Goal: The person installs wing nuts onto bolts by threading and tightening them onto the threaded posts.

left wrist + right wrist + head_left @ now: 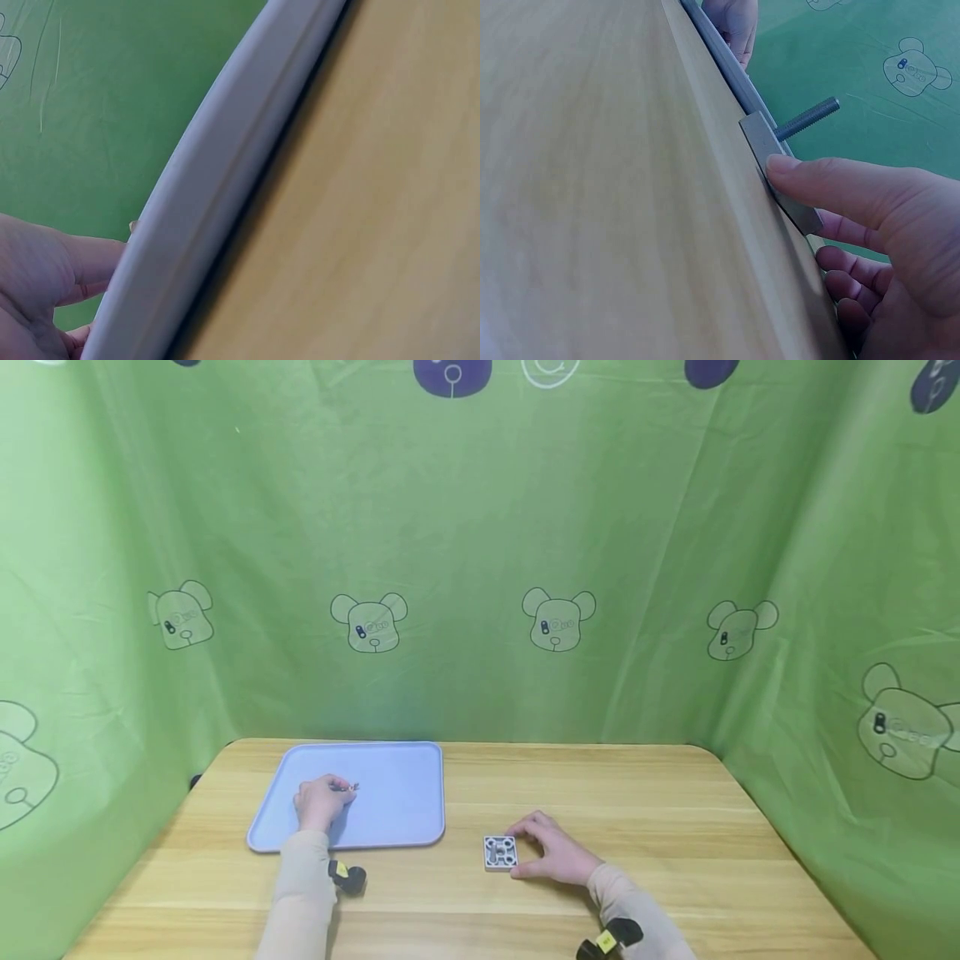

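Square block [501,853], single, one bolt [808,119], two hands [322,803] [558,853], one tray [401,797]

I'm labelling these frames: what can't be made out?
- Small item in the left hand: head view, too small, partly covered by that hand.
- Left hand's grip: left wrist view, hidden behind the tray.
- Top of the square block: right wrist view, seen edge-on.
- Right sleeve: head view, cut off by bottom edge.
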Demonstrator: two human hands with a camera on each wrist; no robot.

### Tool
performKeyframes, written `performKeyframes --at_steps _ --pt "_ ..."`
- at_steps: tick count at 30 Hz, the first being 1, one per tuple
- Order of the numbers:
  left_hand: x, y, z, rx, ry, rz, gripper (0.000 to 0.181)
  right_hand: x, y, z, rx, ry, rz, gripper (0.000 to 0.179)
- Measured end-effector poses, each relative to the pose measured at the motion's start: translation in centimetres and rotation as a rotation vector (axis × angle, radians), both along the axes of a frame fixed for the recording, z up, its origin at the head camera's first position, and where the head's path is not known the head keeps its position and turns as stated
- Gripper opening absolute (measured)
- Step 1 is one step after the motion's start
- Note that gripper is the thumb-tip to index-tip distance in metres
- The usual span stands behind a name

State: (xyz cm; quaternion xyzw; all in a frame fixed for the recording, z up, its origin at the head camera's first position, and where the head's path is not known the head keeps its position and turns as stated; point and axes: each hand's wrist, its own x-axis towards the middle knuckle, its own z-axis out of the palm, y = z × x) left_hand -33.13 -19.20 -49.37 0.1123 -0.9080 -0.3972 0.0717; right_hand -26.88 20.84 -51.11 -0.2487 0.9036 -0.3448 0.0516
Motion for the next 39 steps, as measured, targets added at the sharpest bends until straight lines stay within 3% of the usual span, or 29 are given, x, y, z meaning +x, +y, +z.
performKeyframes --at_steps 7,16,29,39 --pt "0.2 0.1 0.4 -0.011 0.000 -0.008 0.022 0.0 0.0 -0.1 -0.001 0.009 0.000 0.059" --pt "0.3 0.4 1.6 0.001 0.068 -0.011 0.022 0.1 -0.2 0.1 -0.007 0.029 0.009 0.057" --pt "1.1 3.0 5.5 0.020 0.209 -0.100 0.022 0.1 -0.1 0.0 0.000 0.037 0.009 0.057" --pt "2.6 6.4 8.4 0.019 0.311 -0.225 0.018 0.1 -0.1 0.0 0.023 0.066 0.008 0.057"
